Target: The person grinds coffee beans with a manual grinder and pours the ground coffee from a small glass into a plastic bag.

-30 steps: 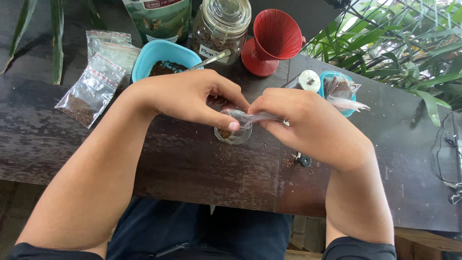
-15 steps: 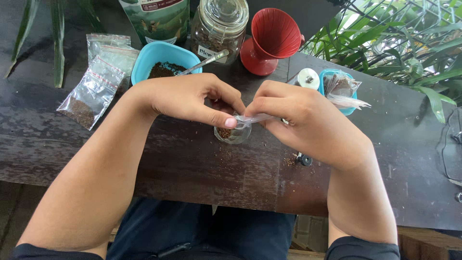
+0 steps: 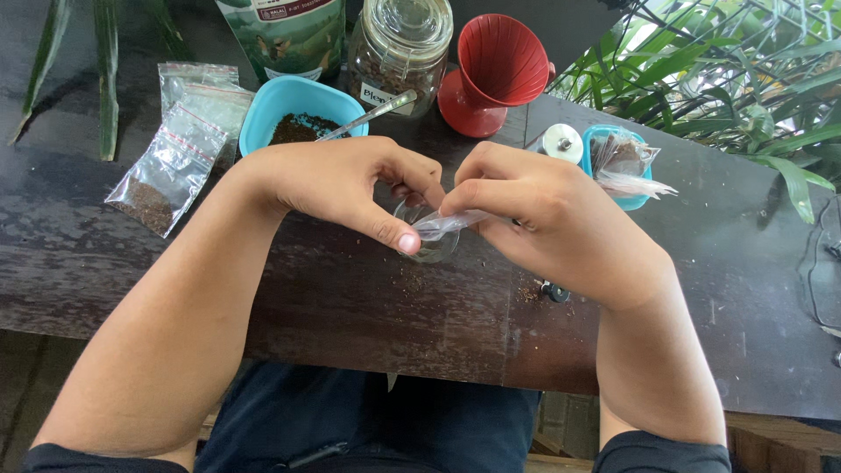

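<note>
Both my hands meet over the middle of a dark wooden table (image 3: 289,298). My left hand (image 3: 346,184) and my right hand (image 3: 543,219) pinch a small clear plastic zip bag (image 3: 442,224) between fingers and thumbs, holding it flat. Directly under the bag stands a small clear glass cup (image 3: 429,247), mostly hidden by my fingers. Dark ground crumbs lie scattered on the wood by the cup.
A turquoise bowl (image 3: 293,103) of dark grounds with a metal spoon (image 3: 372,114) sits behind my left hand. Filled zip bags (image 3: 166,175) lie left. A glass jar (image 3: 399,52), a red cone dripper (image 3: 495,70), a second turquoise tub (image 3: 626,162) holding bags, and plants stand behind.
My hands have shifted slightly and the bag sits a little lower and flatter over the glass cup. Nothing else has moved.
</note>
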